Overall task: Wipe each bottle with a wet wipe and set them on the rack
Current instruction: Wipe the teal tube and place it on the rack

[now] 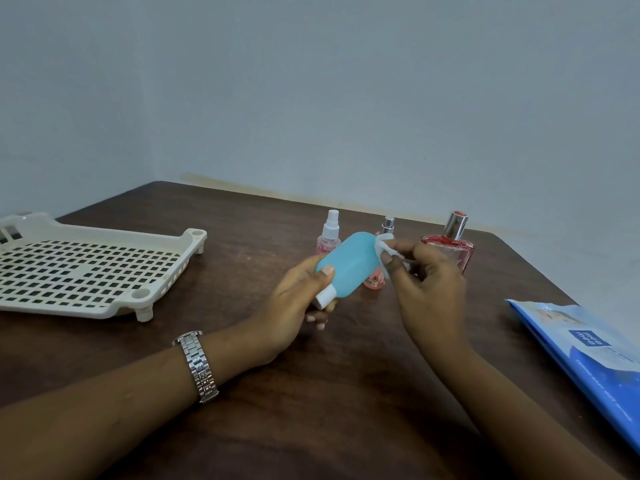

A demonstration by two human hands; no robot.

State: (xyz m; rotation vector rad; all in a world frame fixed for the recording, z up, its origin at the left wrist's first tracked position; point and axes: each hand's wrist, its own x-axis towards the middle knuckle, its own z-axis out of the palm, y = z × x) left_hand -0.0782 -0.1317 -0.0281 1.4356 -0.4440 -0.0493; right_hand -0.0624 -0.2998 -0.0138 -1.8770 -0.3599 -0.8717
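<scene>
- Above the middle of the table (346, 393), the left hand (294, 306) was closed around the cap end of the blue bottle (346, 266), holding it tilted, probably to expose its far end.
- The right hand (429, 292) pinched a folded wet wipe (382, 249) against that end.
- Behind stood three more bottles (450, 251), likely waiting.
- The rack (86, 271) lay bare at left, wipe packet (581, 351) at right, both within reach.
</scene>
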